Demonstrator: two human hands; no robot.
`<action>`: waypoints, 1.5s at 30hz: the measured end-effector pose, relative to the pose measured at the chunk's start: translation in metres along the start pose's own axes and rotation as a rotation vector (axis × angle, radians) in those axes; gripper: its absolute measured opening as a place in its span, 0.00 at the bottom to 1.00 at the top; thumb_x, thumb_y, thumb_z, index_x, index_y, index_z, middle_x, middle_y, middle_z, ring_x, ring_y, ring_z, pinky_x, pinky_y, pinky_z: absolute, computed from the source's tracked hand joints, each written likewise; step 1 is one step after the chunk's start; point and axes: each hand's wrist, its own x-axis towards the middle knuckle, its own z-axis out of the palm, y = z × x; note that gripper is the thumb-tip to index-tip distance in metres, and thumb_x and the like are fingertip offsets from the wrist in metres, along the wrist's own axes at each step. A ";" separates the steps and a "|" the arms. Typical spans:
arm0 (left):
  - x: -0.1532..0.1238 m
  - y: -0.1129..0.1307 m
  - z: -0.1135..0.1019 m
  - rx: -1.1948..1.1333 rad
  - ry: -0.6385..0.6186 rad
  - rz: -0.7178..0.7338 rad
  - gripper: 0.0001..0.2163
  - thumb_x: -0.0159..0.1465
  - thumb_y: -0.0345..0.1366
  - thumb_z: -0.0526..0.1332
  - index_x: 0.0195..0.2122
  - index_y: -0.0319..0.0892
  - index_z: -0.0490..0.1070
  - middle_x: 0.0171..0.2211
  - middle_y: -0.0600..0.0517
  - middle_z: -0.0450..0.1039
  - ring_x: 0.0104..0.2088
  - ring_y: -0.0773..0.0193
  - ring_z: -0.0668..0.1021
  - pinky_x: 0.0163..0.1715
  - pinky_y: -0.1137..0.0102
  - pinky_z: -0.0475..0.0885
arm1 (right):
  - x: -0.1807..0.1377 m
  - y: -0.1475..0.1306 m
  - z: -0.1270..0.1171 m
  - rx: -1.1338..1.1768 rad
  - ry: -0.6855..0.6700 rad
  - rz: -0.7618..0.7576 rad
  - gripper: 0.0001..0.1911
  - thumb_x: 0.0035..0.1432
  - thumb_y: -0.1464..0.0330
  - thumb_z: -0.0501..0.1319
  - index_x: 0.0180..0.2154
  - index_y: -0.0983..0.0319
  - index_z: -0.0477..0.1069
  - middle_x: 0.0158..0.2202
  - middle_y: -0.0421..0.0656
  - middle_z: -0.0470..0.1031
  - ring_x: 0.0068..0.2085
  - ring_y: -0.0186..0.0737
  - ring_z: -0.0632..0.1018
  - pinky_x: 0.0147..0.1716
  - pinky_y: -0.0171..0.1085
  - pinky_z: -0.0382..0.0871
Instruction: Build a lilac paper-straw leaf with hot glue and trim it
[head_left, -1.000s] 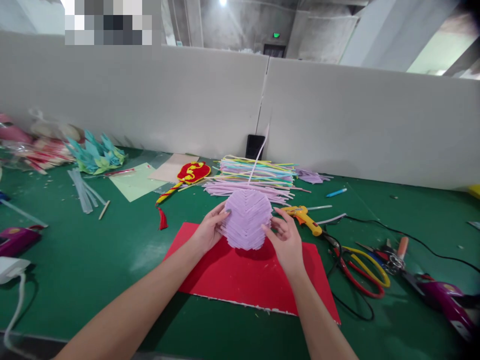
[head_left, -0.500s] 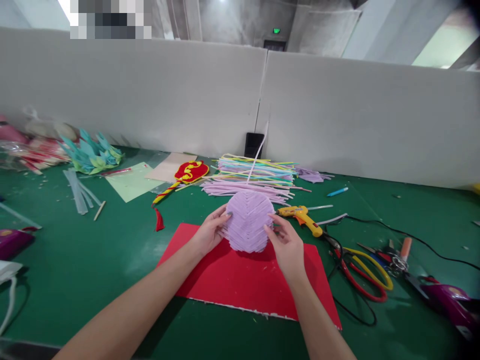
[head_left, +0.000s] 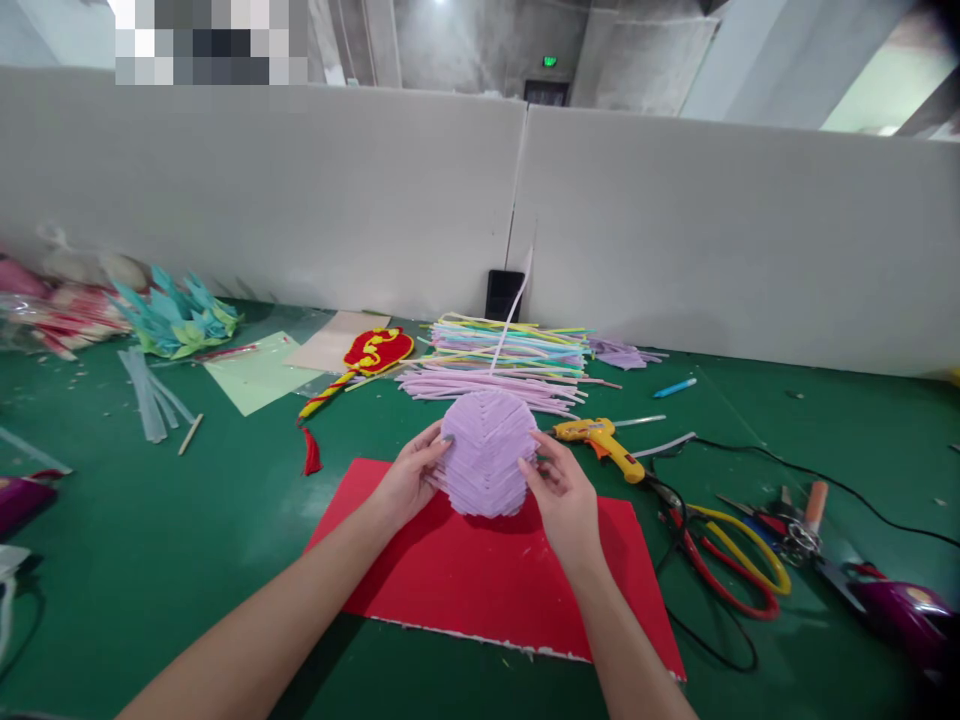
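Between my two hands is a round lilac disc (head_left: 489,455) made of pipe cleaners laid in a V pattern, held up above a red board (head_left: 480,590). My left hand (head_left: 411,475) pinches its left edge, thumb in front and fingers partly hidden behind. At the right edge, my right hand (head_left: 559,490) grips it between thumb and fingers. Just beyond the disc lies a bundle of lilac pipe cleaners (head_left: 480,388), with a multicoloured bundle (head_left: 517,345) behind it. One pale pipe cleaner (head_left: 513,315) sticks up at a slant there.
On the right lie a yellow glue gun (head_left: 604,445), red-and-yellow-handled scissors (head_left: 739,560), a key bunch (head_left: 799,535) and a black cord (head_left: 840,490). A red-and-yellow fan (head_left: 379,348) with a tassel rests left of centre. Glue sticks (head_left: 150,395) and a teal paper piece (head_left: 180,315) are farther left. A white partition (head_left: 300,200) stands behind.
The view has shifted slightly, so most things sit a little lower and to the left. Both hands keep the same hold on the disc.
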 end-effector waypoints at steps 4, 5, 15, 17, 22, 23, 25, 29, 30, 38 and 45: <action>-0.002 0.000 0.002 -0.014 0.009 -0.004 0.19 0.50 0.28 0.68 0.44 0.38 0.74 0.39 0.49 0.79 0.32 0.67 0.80 0.33 0.77 0.73 | 0.000 -0.002 0.001 0.017 -0.007 0.015 0.21 0.53 0.62 0.62 0.49 0.59 0.70 0.47 0.48 0.74 0.41 0.39 0.76 0.41 0.38 0.73; -0.002 0.000 0.002 -0.016 0.004 -0.007 0.18 0.51 0.28 0.68 0.44 0.38 0.74 0.38 0.49 0.79 0.32 0.67 0.80 0.33 0.77 0.73 | 0.000 -0.003 0.001 0.022 -0.008 0.020 0.21 0.53 0.62 0.62 0.49 0.59 0.70 0.47 0.48 0.74 0.41 0.39 0.76 0.41 0.38 0.73; -0.001 0.001 -0.001 -0.012 0.023 -0.001 0.18 0.50 0.29 0.68 0.44 0.39 0.74 0.38 0.50 0.79 0.31 0.67 0.80 0.32 0.77 0.72 | 0.001 -0.005 0.005 0.036 -0.001 0.023 0.21 0.53 0.64 0.63 0.49 0.60 0.69 0.45 0.48 0.75 0.44 0.40 0.76 0.42 0.38 0.72; -0.001 0.001 -0.001 -0.022 0.026 0.004 0.18 0.50 0.28 0.68 0.44 0.39 0.74 0.38 0.50 0.79 0.32 0.66 0.80 0.33 0.76 0.72 | 0.001 -0.004 0.005 0.031 0.000 0.009 0.21 0.53 0.63 0.62 0.50 0.60 0.69 0.44 0.48 0.75 0.44 0.40 0.76 0.42 0.38 0.73; -0.001 0.002 0.002 -0.008 -0.016 -0.003 0.17 0.50 0.28 0.68 0.43 0.38 0.74 0.36 0.50 0.80 0.31 0.66 0.79 0.32 0.77 0.72 | 0.001 -0.002 0.004 0.026 0.015 -0.014 0.22 0.52 0.63 0.62 0.50 0.60 0.68 0.43 0.48 0.75 0.43 0.41 0.76 0.40 0.38 0.73; -0.001 0.002 0.003 -0.003 -0.020 -0.008 0.17 0.50 0.28 0.68 0.43 0.38 0.75 0.36 0.50 0.80 0.31 0.66 0.79 0.31 0.77 0.72 | 0.000 -0.002 0.003 0.028 0.014 -0.015 0.22 0.52 0.63 0.63 0.50 0.59 0.68 0.44 0.48 0.75 0.43 0.41 0.76 0.39 0.39 0.74; -0.001 0.002 0.004 0.011 -0.024 -0.013 0.16 0.51 0.28 0.68 0.42 0.38 0.75 0.36 0.50 0.80 0.30 0.67 0.79 0.31 0.77 0.71 | 0.000 -0.002 0.002 0.034 0.015 -0.010 0.23 0.52 0.63 0.63 0.51 0.59 0.68 0.44 0.48 0.75 0.43 0.41 0.77 0.39 0.39 0.74; 0.002 0.000 0.005 0.042 -0.018 -0.018 0.17 0.50 0.29 0.68 0.43 0.39 0.75 0.36 0.50 0.79 0.30 0.67 0.79 0.30 0.77 0.71 | -0.001 -0.003 -0.001 0.023 0.025 0.015 0.24 0.51 0.63 0.63 0.51 0.60 0.68 0.42 0.48 0.75 0.42 0.41 0.77 0.40 0.39 0.74; 0.003 0.000 0.005 0.041 -0.015 -0.017 0.17 0.50 0.29 0.68 0.43 0.39 0.75 0.37 0.50 0.79 0.30 0.66 0.79 0.30 0.77 0.70 | -0.001 -0.003 -0.001 0.017 0.027 0.021 0.24 0.51 0.62 0.63 0.51 0.60 0.68 0.42 0.48 0.75 0.43 0.41 0.77 0.40 0.39 0.74; 0.004 -0.002 0.001 0.006 -0.039 -0.005 0.18 0.50 0.28 0.68 0.44 0.38 0.75 0.40 0.47 0.79 0.33 0.65 0.79 0.34 0.75 0.72 | -0.002 -0.004 -0.002 0.015 0.011 0.032 0.24 0.52 0.62 0.63 0.51 0.60 0.67 0.46 0.50 0.74 0.44 0.41 0.76 0.42 0.40 0.73; 0.003 -0.005 0.001 0.044 -0.045 -0.066 0.15 0.51 0.30 0.68 0.42 0.39 0.76 0.38 0.47 0.79 0.32 0.63 0.80 0.33 0.73 0.72 | 0.002 -0.001 -0.002 -0.019 0.048 0.015 0.23 0.51 0.61 0.63 0.49 0.60 0.70 0.46 0.49 0.75 0.43 0.41 0.76 0.41 0.40 0.72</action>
